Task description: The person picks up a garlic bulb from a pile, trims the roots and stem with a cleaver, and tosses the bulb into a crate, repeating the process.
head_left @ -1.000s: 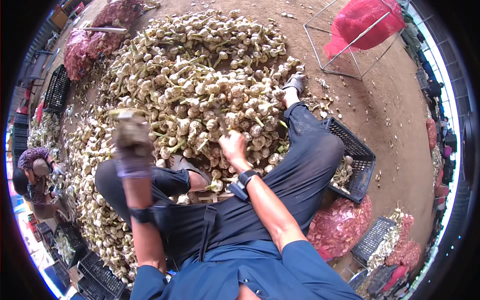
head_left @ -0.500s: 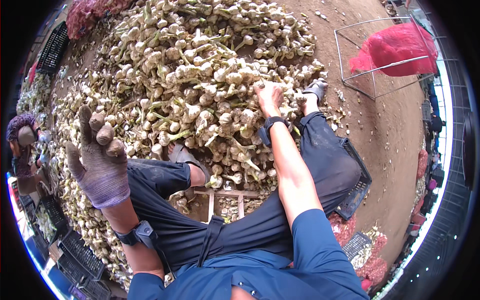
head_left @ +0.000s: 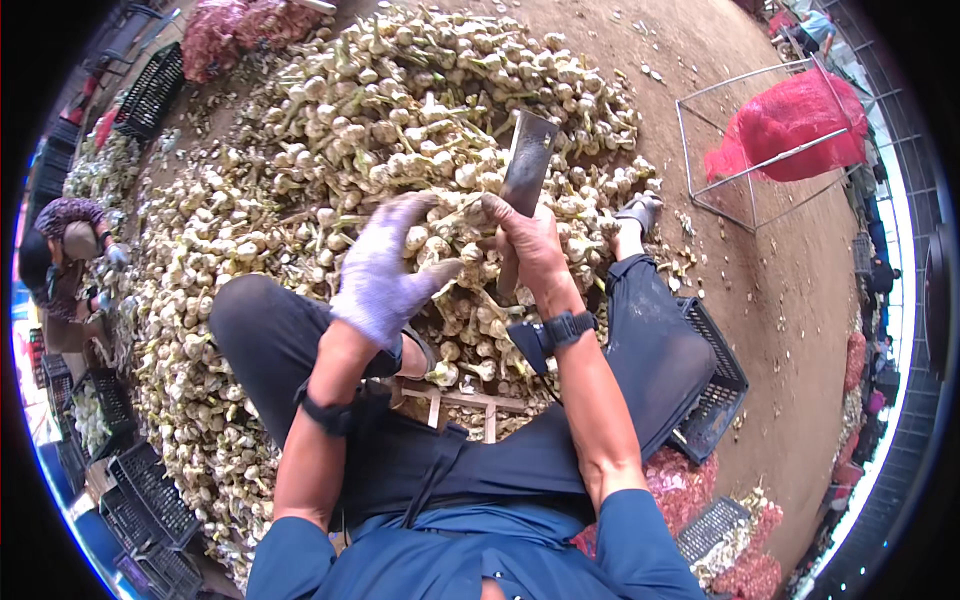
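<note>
Garlic bulbs with stems (head_left: 300, 160) lie in a broad heap before my legs. My right hand (head_left: 535, 245), bare, is closed round a knife (head_left: 529, 160) with a wide dark blade; the blade points away from me, and part of the handle shows below the fist. To its left, my left hand (head_left: 380, 270) wears a purple-grey knitted glove. Its thumb and fingers are spread apart over the garlic, slightly blurred, and nothing shows gripped in them. The right thumb lies along the knife near some garlic stems, and whether it touches them I cannot tell.
A wire frame (head_left: 750, 165) holding a red mesh bag (head_left: 795, 125) stands at the far right. A black crate (head_left: 712, 380) is beside my right knee. Other crates (head_left: 155, 490) stand at the left, where another person (head_left: 75, 240) bends. Filled red mesh bags (head_left: 240, 35) lie at the far left.
My left hand has moved right and inward from the left side, toward my right hand. My right hand has come up off the garlic, and the knife now shows in it.
</note>
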{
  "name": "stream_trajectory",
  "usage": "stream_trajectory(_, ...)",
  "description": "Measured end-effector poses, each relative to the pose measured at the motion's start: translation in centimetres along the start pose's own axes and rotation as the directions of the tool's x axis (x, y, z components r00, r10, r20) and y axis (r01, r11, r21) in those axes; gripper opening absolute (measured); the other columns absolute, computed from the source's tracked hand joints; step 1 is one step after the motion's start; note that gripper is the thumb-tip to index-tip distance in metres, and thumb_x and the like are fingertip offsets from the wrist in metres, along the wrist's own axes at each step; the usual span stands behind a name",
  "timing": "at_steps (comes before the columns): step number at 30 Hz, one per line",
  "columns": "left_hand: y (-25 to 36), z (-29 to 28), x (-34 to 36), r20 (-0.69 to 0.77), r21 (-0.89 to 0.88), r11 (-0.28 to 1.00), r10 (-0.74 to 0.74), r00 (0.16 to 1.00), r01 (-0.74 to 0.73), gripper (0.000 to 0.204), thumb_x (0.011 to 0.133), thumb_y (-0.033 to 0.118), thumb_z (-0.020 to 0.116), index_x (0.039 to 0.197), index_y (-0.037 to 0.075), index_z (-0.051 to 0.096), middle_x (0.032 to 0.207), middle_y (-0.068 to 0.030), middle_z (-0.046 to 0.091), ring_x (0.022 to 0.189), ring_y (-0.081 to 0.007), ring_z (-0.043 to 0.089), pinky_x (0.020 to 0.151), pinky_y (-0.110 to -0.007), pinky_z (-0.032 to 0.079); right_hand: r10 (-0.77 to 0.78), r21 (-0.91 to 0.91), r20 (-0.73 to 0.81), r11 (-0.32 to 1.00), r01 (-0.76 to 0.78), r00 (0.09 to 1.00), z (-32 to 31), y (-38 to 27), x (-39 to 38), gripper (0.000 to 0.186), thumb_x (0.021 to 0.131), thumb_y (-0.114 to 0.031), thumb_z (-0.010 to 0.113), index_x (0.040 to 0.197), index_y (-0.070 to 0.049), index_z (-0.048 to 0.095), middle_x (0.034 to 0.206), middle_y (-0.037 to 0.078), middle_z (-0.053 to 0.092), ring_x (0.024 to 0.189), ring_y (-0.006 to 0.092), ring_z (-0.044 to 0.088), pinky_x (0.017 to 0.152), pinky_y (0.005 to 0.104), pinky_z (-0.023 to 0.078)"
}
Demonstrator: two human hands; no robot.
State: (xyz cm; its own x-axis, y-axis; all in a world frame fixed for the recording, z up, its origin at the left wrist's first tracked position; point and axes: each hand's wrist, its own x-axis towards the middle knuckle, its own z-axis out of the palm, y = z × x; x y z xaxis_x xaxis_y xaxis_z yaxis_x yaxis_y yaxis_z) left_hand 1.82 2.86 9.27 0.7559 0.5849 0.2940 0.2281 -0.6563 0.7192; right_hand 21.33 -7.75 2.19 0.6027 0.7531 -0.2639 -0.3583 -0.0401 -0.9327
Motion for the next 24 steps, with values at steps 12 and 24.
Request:
stream_trajectory(12,1.5,3.0,-0.9,0.222,-0.762,0.597,-0.127,0.967,0.253,0.057,0.086,0.022,0.078,0.131,0.000,0.050,0.113,-0.0051,0.065,0.103,-0.0109,0.060,0.090,-0.028,0.051,-0.653,-0.694,-0.022,0.555,0.458,0.757,1.8,-3.3,-10.1,0.025,0.084,-0.021,0.072,0.073,-0.002,0.061,0.062,0.013,0.059,0.055,0.0273,0.059,0.053,0.0384,0.045)
stream_trajectory(24,-2.2,5.7,-2.5,0.262,-0.296,0.953,0.019,0.965,0.061,0.078,0.075,0.018,0.084,0.137,-0.001,0.040,0.105,-0.0049,0.071,0.096,-0.0129,0.067,0.090,-0.028,0.052,-0.785,-0.820,0.126,0.262,0.509,0.607,2.0,1.0,-9.7,0.019,0.078,-0.022,0.071,0.080,-0.006,0.060,0.076,0.014,0.059,0.063,0.0347,0.062,0.055,0.0410,0.048)
